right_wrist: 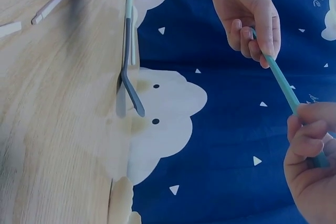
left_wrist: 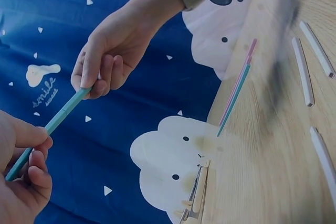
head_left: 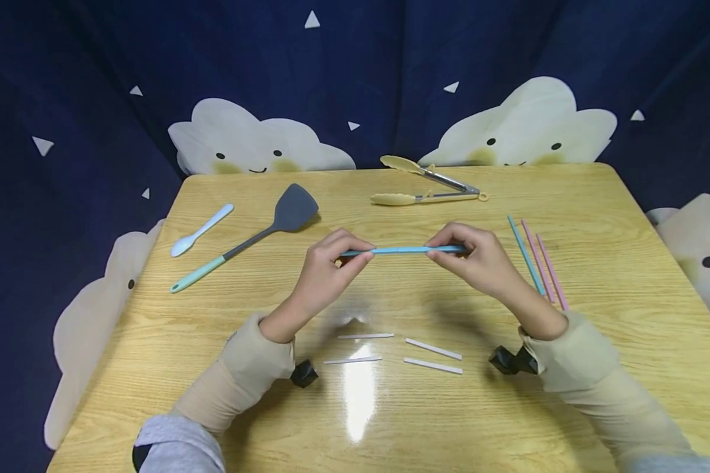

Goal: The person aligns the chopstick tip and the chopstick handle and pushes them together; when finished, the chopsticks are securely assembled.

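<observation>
A thin blue stick point(head_left: 399, 249) is held level above the table, with a faint seam near its middle. My left hand point(head_left: 330, 266) pinches its left part between thumb and fingers, while my right hand point(head_left: 474, 260) pinches the right part the same way. The left wrist view shows the seam on the stick point(left_wrist: 64, 110) between the two hands. Part of each end is hidden by the fingers. Below the hands, several short white sticks point(head_left: 433, 366) lie on the table.
On the right lie a teal stick point(head_left: 526, 255) and two pink sticks point(head_left: 537, 261). Tongs point(head_left: 446, 197) with yellow tips lie spread at the back. A grey turner point(head_left: 294, 209) with a mint handle and a pale blue spoon point(head_left: 204, 230) are on the left of the wooden table point(head_left: 154, 368).
</observation>
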A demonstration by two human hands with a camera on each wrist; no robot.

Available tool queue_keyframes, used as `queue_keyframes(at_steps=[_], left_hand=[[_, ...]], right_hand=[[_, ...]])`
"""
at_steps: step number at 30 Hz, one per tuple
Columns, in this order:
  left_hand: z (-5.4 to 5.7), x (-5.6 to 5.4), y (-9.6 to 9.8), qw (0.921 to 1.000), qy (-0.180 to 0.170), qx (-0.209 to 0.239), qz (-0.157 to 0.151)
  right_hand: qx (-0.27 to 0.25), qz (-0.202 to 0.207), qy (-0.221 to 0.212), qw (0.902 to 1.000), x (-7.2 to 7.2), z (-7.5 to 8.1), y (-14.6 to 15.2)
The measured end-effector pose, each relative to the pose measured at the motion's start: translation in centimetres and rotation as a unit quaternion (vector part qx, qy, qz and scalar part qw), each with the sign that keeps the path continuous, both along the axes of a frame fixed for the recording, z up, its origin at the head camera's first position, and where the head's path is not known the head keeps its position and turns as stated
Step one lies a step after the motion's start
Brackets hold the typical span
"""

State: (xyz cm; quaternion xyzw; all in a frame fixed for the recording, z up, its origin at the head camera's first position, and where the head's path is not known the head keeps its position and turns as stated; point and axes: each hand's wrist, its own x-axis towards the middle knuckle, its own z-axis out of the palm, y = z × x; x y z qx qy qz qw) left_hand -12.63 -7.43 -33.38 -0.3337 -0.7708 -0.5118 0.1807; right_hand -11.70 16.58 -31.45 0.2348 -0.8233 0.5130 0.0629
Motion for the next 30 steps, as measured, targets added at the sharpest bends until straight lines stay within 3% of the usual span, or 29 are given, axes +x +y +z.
queue_keyframes(at_steps=[12, 19, 23, 30], left_hand=[[-0.3, -0.7, -0.4, 0.9997, 0.013, -0.003, -0.022], [-0.2, -0.9, -0.5, 0.9996, 0.017, 0.004, -0.022], [-0.2, -1.0, -0.4, 0.9997, 0.013, 0.001, -0.019], [-0.4, -1.1, -0.2, 0.9993, -0.009, -0.034, -0.014]], right_hand=[[0.047, 0.011, -0.002, 0.9988, 0.0, 0.5, 0.2], [0.079, 0.023, 0.071, 0.9941, -0.3, 0.6, 0.4], [0.129, 0.013, 0.131, 0.9829, -0.3, 0.6, 0.4], [0.217, -0.018, 0.215, 0.952, -0.3, 0.5, 0.5]])
